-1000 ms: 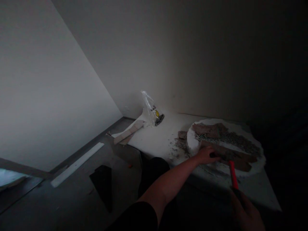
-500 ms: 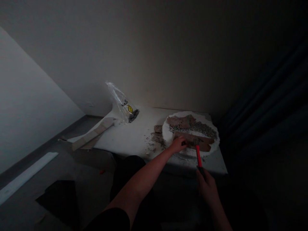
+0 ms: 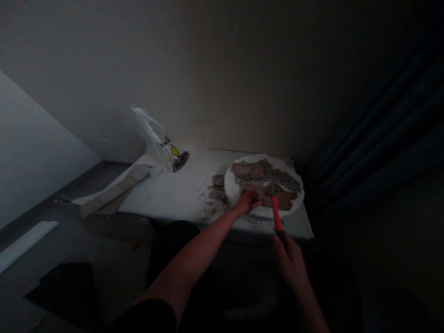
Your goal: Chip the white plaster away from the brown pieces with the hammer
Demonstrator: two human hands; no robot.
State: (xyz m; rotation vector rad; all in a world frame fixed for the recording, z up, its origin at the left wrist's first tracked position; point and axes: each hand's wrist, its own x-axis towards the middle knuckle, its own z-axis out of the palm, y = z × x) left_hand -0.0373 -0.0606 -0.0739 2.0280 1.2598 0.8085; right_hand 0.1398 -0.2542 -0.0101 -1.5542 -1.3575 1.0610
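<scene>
My right hand is wrapped round the black grip of a hammer with a red handle. The grey hammer head is over a flat brown piece, close to its middle; contact is hard to judge in the dim light. At the left end of that piece rests my left hand, fingers curled together; anything in them is too small to make out. Under the brown piece lies a round white board with a scalloped edge. Another brown piece and a heap of small dark grey bits lie behind.
Loose dark crumbs are scattered left of the round board on the white tabletop. A clear plastic bag with dark contents stands farther left, near a bent cardboard strip. A wall rises behind; a dark curtain hangs right.
The view has shifted, moving the whole scene left and slightly up. The hammer head now shows above the brown piece, and my left hand has drawn a little away from it.
</scene>
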